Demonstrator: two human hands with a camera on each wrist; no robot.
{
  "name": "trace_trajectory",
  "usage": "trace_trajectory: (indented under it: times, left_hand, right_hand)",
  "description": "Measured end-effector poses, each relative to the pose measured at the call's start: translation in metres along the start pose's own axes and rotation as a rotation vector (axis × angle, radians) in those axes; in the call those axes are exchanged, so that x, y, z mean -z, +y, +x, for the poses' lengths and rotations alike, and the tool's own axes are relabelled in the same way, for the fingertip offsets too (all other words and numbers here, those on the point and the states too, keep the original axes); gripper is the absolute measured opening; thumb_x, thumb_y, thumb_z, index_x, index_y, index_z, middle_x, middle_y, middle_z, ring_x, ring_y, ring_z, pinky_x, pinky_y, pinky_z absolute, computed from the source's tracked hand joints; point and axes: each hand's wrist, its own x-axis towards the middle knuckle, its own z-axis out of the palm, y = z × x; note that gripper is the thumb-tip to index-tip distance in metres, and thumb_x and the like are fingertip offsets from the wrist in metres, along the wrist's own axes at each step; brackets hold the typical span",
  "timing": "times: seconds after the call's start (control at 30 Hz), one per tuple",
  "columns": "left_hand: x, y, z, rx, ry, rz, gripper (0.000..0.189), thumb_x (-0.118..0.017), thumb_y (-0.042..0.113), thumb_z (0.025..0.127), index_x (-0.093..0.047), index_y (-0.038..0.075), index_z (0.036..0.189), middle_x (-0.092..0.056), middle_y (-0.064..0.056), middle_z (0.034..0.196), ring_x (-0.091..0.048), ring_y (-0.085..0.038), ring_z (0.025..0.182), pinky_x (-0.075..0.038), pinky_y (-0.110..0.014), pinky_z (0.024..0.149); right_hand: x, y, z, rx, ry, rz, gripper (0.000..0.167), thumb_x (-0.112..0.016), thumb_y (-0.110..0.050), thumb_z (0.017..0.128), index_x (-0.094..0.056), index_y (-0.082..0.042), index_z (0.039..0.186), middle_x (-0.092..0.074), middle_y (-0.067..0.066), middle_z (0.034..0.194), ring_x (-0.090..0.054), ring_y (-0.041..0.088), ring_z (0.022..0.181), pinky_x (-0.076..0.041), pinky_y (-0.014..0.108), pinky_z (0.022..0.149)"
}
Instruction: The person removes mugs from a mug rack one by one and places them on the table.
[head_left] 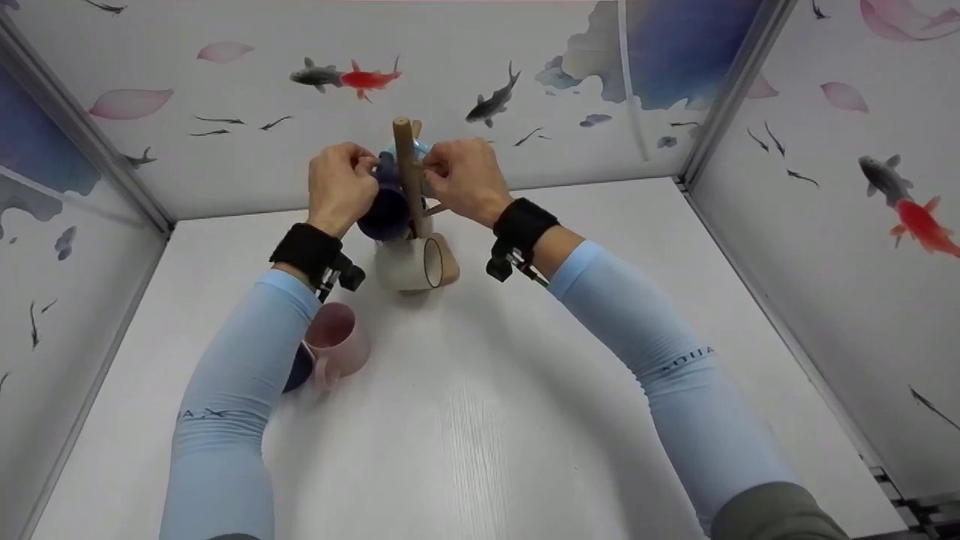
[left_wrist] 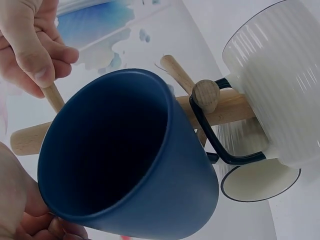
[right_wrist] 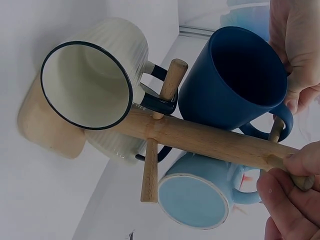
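Note:
A wooden mug tree (head_left: 411,180) stands at the back of the table with mugs on its pegs. My left hand (head_left: 341,184) grips the dark blue mug (left_wrist: 130,150) at its handle, and the handle loops round an upper peg in the right wrist view. My right hand (head_left: 469,176) pinches the tip of another upper peg (right_wrist: 277,162) between thumb and fingers. Below it hangs a light blue mug (right_wrist: 195,195), its base facing the right wrist camera. A ribbed cream mug (right_wrist: 85,85) with a dark rim hangs lower by its dark handle.
A second cream mug (left_wrist: 262,182) hangs behind the first. On the table at left front stand a pink mug (head_left: 341,341) and another dark blue mug (head_left: 298,369), partly hidden by the left sleeve. Printed wall panels (head_left: 450,37) enclose the white table (head_left: 465,420).

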Motion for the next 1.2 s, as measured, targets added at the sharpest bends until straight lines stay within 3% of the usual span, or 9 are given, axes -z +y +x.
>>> trace_trajectory:
  times: [0.27,0.93,1.2]
  left_hand:
    - [0.002,0.005,-0.007,-0.004,0.015,-0.021,0.029,-0.06,0.012,0.106,-0.085,-0.002,0.108,-0.082,-0.022,0.1,-0.069,-0.028,0.086,-0.043,-0.027,0.071]
    - [0.001,0.02,-0.019,-0.047,0.038,-0.028,0.024,-0.074,0.02,0.1,-0.09,0.003,0.102,-0.084,-0.018,0.089,-0.075,-0.028,0.082,-0.043,-0.027,0.069]
    - [-0.001,0.026,-0.024,-0.09,0.018,-0.024,0.025,-0.071,0.019,0.098,-0.09,0.002,0.097,-0.084,-0.017,0.086,-0.074,-0.03,0.081,-0.041,-0.027,0.069]
  right_hand:
    - [0.004,0.008,0.001,0.01,0.025,-0.003,0.016,-0.074,-0.007,0.104,-0.087,-0.002,0.112,-0.088,0.014,0.104,-0.084,0.029,0.095,-0.066,0.043,0.087]
    - [0.005,0.023,0.013,-0.136,0.03,0.038,0.023,-0.073,-0.015,0.11,-0.085,-0.007,0.128,-0.087,0.012,0.12,-0.082,0.028,0.108,-0.065,0.041,0.098]
    - [0.004,0.027,0.015,-0.181,0.002,0.039,0.028,-0.07,-0.02,0.112,-0.082,-0.014,0.137,-0.084,0.007,0.134,-0.08,0.027,0.122,-0.064,0.04,0.105]
